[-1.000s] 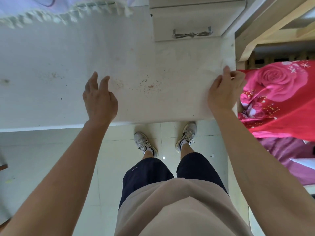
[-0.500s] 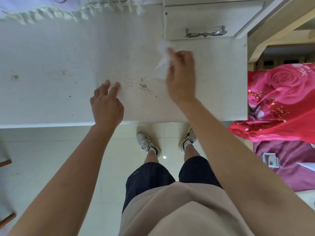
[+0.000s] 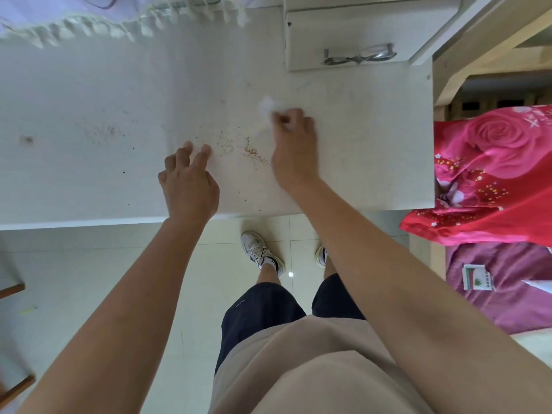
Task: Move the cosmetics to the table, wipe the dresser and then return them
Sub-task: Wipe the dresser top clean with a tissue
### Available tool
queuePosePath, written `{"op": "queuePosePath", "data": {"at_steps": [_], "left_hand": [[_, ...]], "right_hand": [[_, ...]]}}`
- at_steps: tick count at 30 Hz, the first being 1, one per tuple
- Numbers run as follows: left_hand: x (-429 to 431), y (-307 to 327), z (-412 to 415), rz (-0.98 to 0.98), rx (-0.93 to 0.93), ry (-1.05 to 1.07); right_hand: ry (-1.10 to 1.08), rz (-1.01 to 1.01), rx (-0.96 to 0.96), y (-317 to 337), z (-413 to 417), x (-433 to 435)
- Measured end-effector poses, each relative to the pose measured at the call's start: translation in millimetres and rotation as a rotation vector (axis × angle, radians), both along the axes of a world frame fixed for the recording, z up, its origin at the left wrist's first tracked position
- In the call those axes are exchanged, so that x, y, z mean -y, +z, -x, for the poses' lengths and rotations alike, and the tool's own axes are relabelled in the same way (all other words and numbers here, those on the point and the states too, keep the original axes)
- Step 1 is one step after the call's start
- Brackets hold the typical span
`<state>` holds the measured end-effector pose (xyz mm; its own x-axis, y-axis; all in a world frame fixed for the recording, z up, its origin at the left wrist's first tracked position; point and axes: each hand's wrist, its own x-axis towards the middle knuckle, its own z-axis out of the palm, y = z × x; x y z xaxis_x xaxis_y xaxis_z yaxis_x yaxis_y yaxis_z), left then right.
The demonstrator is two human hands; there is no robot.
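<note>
Dresser top, white laminate, shows no cosmetics. My left hand rests spread at seven o'clock; my right hand, at one, pinches a crumpled white wipe. Fast sweeping could fling the brown crumbs between them floorward.

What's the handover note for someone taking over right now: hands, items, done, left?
Right hand: pinches a white wipe against the dresser top.
Left hand: fingertips rest on the dresser top near its front edge, holding nothing.
Items: no cosmetics in view, so they were probably moved off already.
Done: clearing, by the look of it; wiping is under way.
Left: brown specks lie between the hands and a stain sits far left. Wipe those and the rest of the top, then bring the cosmetics back.
</note>
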<state>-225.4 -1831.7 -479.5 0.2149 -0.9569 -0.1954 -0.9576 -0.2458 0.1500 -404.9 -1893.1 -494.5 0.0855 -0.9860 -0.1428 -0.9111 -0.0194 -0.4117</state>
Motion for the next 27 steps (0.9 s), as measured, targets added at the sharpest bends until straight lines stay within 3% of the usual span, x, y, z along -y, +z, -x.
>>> {"op": "queuePosePath", "data": {"at_steps": [3,6,9,14,23,27], "left_hand": [[-3,1,0,-0.006,-0.001,-0.006],[-3,-1,-3,0.012,0.0,-0.022],[-6,-4,-3,0.024,0.001,-0.031],[-11,-10,-5,0.037,-0.004,-0.059],[-13,8,-46,0.031,-0.111,-0.144],[-4,15,-67,0.039,-0.08,-0.11]], "right_hand": [[0.098,0.03,0.213,10,-9,-4],[-0.188,0.206,0.29,17,41,-13],[-0.447,0.275,0.103,12,110,-36],[-0.705,0.064,-0.209,-8,147,-80],[-0.175,0.033,0.043,0,-50,-92],[-0.193,0.043,0.254,14,-68,-69]]}}
